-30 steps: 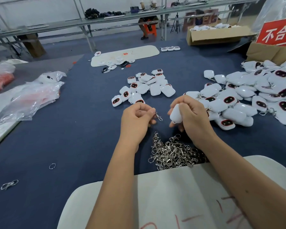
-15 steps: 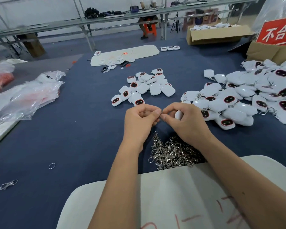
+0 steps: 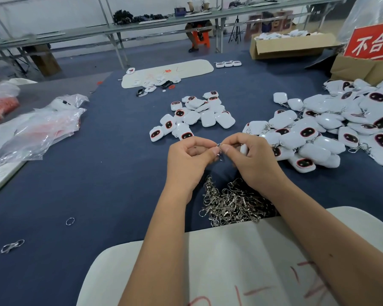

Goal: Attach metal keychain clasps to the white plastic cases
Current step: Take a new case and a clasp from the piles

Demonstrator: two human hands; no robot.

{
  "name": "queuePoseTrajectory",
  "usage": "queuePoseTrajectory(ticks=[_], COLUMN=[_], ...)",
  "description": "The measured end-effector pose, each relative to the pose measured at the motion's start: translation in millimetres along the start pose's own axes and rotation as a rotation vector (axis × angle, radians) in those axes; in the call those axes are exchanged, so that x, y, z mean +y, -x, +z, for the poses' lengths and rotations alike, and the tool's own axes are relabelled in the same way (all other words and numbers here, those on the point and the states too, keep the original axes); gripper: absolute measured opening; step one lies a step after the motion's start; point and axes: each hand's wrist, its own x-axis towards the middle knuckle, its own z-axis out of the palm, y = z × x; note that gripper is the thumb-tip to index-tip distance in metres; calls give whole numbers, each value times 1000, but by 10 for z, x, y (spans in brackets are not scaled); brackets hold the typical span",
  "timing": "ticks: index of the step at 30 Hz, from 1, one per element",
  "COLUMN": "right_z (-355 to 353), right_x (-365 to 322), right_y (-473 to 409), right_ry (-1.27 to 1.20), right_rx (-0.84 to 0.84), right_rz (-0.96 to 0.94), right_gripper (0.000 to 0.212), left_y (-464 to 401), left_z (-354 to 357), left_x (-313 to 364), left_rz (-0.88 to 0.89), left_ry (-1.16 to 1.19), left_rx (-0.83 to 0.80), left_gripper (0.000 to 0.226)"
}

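**Hands meet over a clasp and a case**

Both hands are up in front of me, fingertips drawn together. My left hand (image 3: 189,161) pinches a small metal clasp (image 3: 219,151) between thumb and forefinger, the rest of its fingers curled in. My right hand (image 3: 250,160) pinches at the same clasp from the other side, and a white case (image 3: 243,149) is tucked in its curled fingers, only a sliver of it showing past the knuckles. I cannot tell whether the clasp is hooked onto the case yet; the joint is hidden between the fingertips.

Just below the hands, nearer to me, lies a tangled heap of clasps (image 3: 232,202) on the blue table cover (image 3: 97,184), touching the edge of a white board (image 3: 208,272) under my forearms. Beyond the left hand sits a small pile of cases (image 3: 195,117), some showing dark red-rimmed faces. To the right of the right hand spreads a much larger pile of cases (image 3: 332,129), several with clasps and rings visible on them.

Far out to the left of the left hand, a single ring (image 3: 70,221) and a loose clasp (image 3: 12,246) lie apart on the cover, and crumpled plastic bags (image 3: 42,127) lie further off on that side.
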Motion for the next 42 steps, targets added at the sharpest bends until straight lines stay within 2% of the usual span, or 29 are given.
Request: queuePoseTrajectory(ticks=[7, 14, 23, 36, 42], right_z=[-28, -43, -42, -43, -9], right_x=[16, 16, -11, -58, -73], right_y=[1, -4, 15, 34, 43], right_ry=[-148, -147, -120, -10, 150], right_rx=[-34, -71, -54, -40, 39], right_rz=[23, 60, 64, -23, -203], right_gripper=[14, 17, 15, 14, 14], left_y=[2, 12, 28, 25, 32], left_z=[25, 40, 63, 51, 69], left_x=[6, 24, 27, 41, 17], left_rz=[81, 152, 203, 201, 231], left_ry=[-82, -102, -172, -218, -255], left_rx=[-39, -74, -37, -67, -36], left_gripper=[7, 9, 7, 16, 13])
